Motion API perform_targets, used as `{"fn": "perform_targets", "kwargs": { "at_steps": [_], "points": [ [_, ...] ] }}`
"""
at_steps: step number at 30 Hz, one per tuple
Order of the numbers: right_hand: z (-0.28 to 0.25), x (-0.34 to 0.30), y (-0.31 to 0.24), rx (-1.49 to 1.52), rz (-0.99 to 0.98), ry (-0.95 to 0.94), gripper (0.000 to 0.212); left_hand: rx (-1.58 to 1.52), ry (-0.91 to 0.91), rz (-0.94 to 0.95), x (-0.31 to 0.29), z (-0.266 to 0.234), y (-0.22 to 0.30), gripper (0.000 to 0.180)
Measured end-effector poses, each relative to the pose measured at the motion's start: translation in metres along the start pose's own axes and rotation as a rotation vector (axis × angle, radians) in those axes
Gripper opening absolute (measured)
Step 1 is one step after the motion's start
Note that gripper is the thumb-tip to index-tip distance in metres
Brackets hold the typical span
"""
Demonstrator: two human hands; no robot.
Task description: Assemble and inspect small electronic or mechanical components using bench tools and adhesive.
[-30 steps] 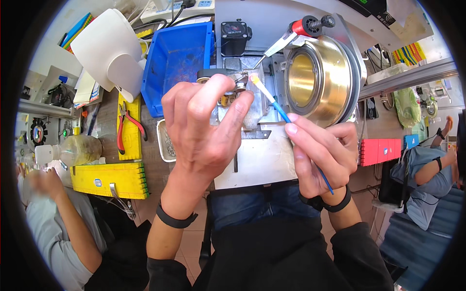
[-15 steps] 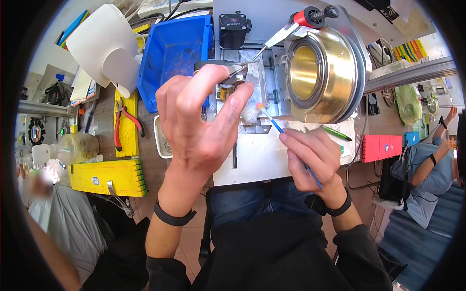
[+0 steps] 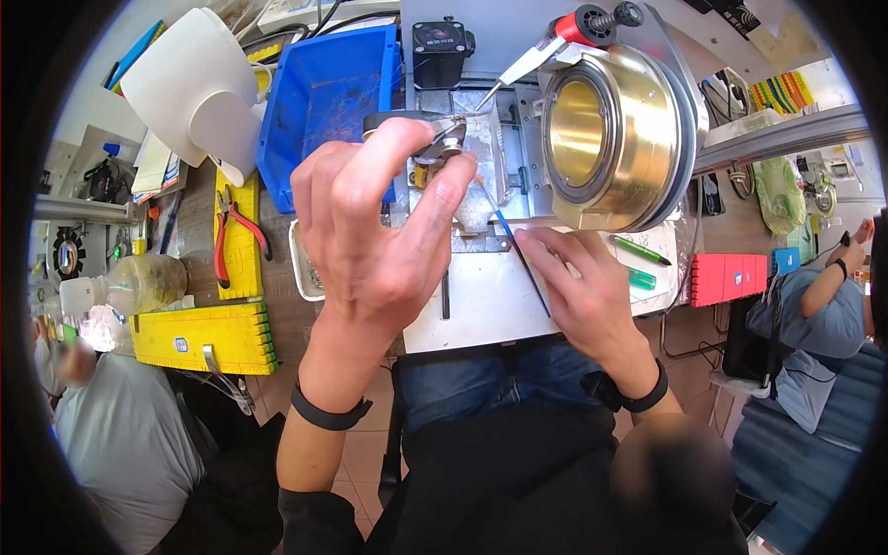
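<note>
My left hand [image 3: 370,231] is closed at the fixture, its thumb and forefinger around a small silver knob [image 3: 451,144] on a dark metal part. The fingers partly hide that part. A thin blue brush [image 3: 516,248] slants across the white board [image 3: 481,314], its orange-tipped end over the metal plate beside the fixture. My right hand [image 3: 587,291] is just right of the brush with loosely stretched fingers, the forefinger tip close to the shaft. Whether that tip touches it is hard to tell. A white pointed tool [image 3: 527,67] reaches down towards the fixture from behind.
A large brass-coloured ring [image 3: 610,139] stands right of the fixture. Left are a blue bin [image 3: 328,106], red-handled pliers [image 3: 231,236] and yellow blocks [image 3: 203,339]. A green pen [image 3: 640,250] lies beyond my right hand. Other people sit at both sides.
The brush has dropped from a pen-like hold in my right hand to lie lower, further left. My right fingers have loosened and shifted left. My left hand keeps its hold, moving slightly.
</note>
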State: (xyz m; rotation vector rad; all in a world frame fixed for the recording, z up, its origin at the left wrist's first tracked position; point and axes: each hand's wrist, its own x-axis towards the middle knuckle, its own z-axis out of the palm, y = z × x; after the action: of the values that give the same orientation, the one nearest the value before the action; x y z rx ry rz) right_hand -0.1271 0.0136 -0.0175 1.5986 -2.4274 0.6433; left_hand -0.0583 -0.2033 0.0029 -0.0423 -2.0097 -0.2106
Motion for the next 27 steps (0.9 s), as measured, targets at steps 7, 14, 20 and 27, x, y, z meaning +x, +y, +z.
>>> {"fn": "perform_targets", "kwargs": {
  "at_steps": [7, 14, 20, 27],
  "points": [
    [-0.019, -0.028, 0.017, -0.158, 0.398, 0.372, 0.038, 0.017, 0.000, 0.013, 0.000, 0.000, -0.001, 0.031],
    [-0.026, -0.047, 0.043, -0.367, 0.594, 0.184, 0.045, 0.016, -0.001, 0.005, 0.000, -0.002, 0.000, 0.028],
    [-0.018, -0.052, 0.049, -0.331, 0.553, 0.221, 0.048, 0.030, -0.013, 0.007, 0.000, -0.004, 0.000, 0.028],
    [-0.015, -0.057, 0.054, -0.202, 0.539, 0.403, 0.041, 0.042, -0.021, 0.012, 0.000, -0.005, 0.000, 0.027]
  ]
}}
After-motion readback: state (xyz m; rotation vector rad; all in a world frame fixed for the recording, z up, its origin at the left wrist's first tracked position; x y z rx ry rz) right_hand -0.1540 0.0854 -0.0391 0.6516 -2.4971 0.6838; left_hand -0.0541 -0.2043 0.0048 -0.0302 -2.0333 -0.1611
